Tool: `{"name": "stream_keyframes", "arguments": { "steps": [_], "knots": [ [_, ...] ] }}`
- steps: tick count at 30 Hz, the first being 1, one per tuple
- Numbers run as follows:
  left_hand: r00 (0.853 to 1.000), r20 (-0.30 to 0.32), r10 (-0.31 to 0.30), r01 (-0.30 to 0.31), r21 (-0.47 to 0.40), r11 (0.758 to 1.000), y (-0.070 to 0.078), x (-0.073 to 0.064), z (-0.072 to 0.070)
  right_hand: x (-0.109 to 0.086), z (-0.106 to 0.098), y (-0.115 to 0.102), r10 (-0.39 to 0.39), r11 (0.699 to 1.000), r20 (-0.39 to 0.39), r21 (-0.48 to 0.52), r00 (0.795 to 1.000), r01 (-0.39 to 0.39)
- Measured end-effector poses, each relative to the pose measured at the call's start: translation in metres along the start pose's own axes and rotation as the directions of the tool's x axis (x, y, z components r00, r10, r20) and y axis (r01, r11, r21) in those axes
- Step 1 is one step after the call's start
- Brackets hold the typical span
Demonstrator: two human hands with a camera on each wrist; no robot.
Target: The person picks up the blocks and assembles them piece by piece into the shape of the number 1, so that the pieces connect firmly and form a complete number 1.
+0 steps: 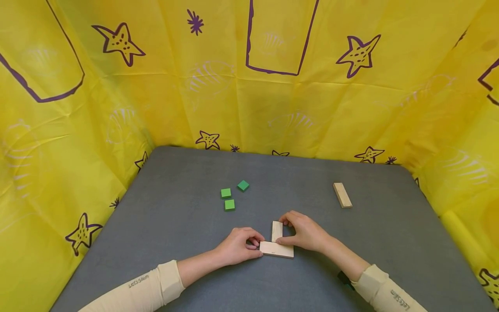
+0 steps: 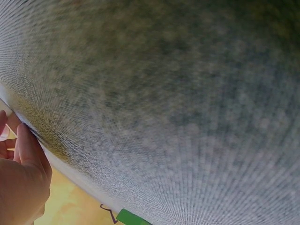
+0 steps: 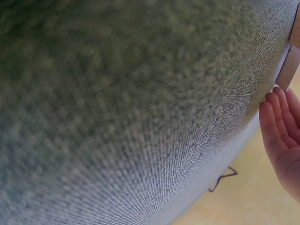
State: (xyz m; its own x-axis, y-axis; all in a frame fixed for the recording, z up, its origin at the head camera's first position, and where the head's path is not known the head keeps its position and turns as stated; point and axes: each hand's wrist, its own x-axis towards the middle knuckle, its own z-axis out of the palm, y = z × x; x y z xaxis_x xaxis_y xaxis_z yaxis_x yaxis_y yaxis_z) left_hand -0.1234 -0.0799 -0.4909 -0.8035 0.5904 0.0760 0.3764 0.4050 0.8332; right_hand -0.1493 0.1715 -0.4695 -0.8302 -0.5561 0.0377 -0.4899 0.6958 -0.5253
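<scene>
Two pale wooden blocks lie together on the table in the head view, one crosswise block (image 1: 280,250) nearer the person and one lengthwise block (image 1: 277,229) that meets its far edge. My left hand (image 1: 237,246) pinches the left end of the crosswise block, thumb at the near corner and fingers at the far one. With thumb and fingertips, my right hand (image 1: 306,232) grips the lengthwise block from its right side. In the right wrist view the fingers (image 3: 269,122) reach a wooden block (image 3: 289,68) at the frame's edge. Only part of the left hand (image 2: 23,173) shows in the left wrist view.
Beyond the hands, left of centre, lie two light green blocks (image 1: 229,205) and a darker green block (image 1: 243,186). Another wooden block (image 1: 342,195) lies farther right. Yellow patterned cloth (image 1: 241,108) stands around the grey table (image 1: 175,195).
</scene>
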Motion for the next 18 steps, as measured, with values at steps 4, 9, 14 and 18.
{"name": "stream_keyframes", "arguments": {
  "steps": [4,9,14,18],
  "knots": [
    [1.000,0.000,0.007,-0.007,-0.006,1.000,-0.0004,0.0005,0.0003,-0.0002,-0.0007,0.0001,0.000,1.000,0.000,0.001,1.000,0.000],
    [1.000,0.004,0.009,-0.009,-0.005,1.000,-0.0002,0.0011,0.0002,-0.0008,-0.0012,0.0007,-0.007,1.000,-0.003,0.008,1.000,0.007],
    [1.000,0.009,-0.006,0.006,-0.014,1.000,0.0008,0.0011,-0.0003,-0.0014,-0.0015,0.0010,-0.015,1.000,-0.008,0.021,1.000,0.015],
    [1.000,0.016,-0.020,0.020,-0.019,1.000,0.0007,-0.0001,-0.0004,-0.0018,-0.0019,0.0025,-0.028,0.999,-0.020,0.029,0.999,0.029]
  ]
}}
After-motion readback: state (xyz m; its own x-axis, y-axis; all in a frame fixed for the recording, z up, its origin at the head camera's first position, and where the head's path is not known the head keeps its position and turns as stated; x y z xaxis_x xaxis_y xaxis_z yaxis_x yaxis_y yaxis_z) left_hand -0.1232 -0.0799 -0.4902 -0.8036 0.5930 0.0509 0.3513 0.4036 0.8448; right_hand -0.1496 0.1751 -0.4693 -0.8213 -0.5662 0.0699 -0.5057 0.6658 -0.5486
